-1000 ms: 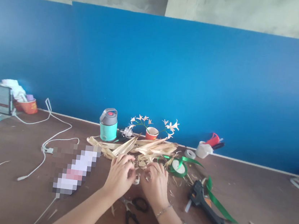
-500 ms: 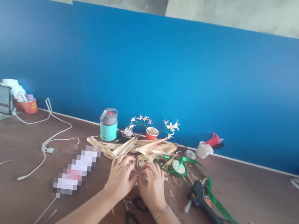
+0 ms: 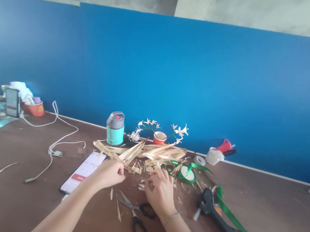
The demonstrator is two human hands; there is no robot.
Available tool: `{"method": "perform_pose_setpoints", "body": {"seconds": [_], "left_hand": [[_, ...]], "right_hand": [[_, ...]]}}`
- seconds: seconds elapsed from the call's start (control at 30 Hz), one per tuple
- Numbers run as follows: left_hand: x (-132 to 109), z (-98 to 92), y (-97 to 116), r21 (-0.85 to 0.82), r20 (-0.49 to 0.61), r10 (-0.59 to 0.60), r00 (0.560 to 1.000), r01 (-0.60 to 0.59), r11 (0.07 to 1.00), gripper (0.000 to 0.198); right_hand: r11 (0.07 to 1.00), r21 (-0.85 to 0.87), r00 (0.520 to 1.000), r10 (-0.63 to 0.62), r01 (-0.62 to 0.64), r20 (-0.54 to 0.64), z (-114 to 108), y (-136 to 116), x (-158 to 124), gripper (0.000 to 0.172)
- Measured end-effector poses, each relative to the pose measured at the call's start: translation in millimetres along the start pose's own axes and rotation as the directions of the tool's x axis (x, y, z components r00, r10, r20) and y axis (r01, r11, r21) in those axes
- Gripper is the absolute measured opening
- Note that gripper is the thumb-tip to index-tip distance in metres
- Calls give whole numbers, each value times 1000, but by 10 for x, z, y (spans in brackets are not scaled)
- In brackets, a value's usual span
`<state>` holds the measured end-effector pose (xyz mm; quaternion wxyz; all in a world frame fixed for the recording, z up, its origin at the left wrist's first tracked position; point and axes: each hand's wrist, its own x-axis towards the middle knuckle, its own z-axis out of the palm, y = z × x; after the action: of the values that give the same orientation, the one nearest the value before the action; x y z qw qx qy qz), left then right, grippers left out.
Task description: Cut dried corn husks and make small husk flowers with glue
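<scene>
On the brown bench (image 3: 19, 205), dry husks (image 3: 164, 153), probably light and brittle, best pinched mid-strip, lie beyond the left hand (image 3: 109, 174) and right hand (image 3: 161, 190), whose fingers (image 3: 159, 175) curl in, though whether they grip anything I cannot tell.

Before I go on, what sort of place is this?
Probably a handicraft workspace: dried corn husks, scissors and a glue gun lie on the same brown tabletop.
</scene>
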<state>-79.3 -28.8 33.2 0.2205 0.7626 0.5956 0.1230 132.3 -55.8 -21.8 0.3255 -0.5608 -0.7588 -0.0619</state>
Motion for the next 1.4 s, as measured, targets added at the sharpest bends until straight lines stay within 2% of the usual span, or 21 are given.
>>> {"method": "perform_pose_setpoints", "body": {"seconds": [0.03,0.07,0.17,0.33,0.47,0.63,0.73,0.77,0.83,0.9,0.93,1.07,1.2,1.3,1.4], "left_hand": [[-32,-37,-33,-24,121,-9,993,12,1000,8],[-60,-65,-63,-26,188,-12,982,17,1000,12],[-104,-102,-110,33,284,-22,959,13,999,23],[-83,-76,-38,113,312,-44,949,9,994,6],[-82,-41,-44,89,290,-36,956,10,996,9],[-58,-82,-171,-22,299,-59,952,68,997,5],[-12,-73,-151,-204,220,10,975,36,978,8],[6,-42,-116,-309,209,31,977,36,950,10],[41,62,-23,-559,290,86,953,95,824,12],[71,202,70,-737,338,150,929,162,656,11],[85,271,105,-778,348,190,918,170,604,10],[121,439,149,-844,350,178,920,227,487,9],[125,431,130,-884,351,103,931,293,366,14],[120,416,125,-899,368,105,924,325,292,17],[118,417,123,-901,371,130,920,322,290,17]], "right_hand": [[1000,2,1000,6,-6,-6,-5,-5,2,14],[1000,7,1000,11,-11,-16,-9,-10,5,12],[1000,29,999,3,-2,-50,-21,-17,16,11],[999,25,997,21,-19,-76,-35,-9,25,11],[999,41,996,32,-29,-80,-49,-10,28,12],[998,62,994,15,-8,-109,-46,-16,32,14],[995,94,995,-35,44,-94,-47,-28,26,25],[991,106,994,-70,79,-82,-51,-35,22,32],[979,127,987,-153,158,-49,-64,-52,12,42],[962,153,974,-226,226,-17,-81,-68,2,43],[954,169,968,-252,249,-1,-90,-75,-3,40],[930,257,957,-286,262,58,-118,-90,-14,38],[931,290,964,-254,221,82,-130,-97,-9,40],[934,288,967,-243,213,73,-119,-98,-4,26],[933,290,969,-240,212,63,-102,-91,-3,14]]}}
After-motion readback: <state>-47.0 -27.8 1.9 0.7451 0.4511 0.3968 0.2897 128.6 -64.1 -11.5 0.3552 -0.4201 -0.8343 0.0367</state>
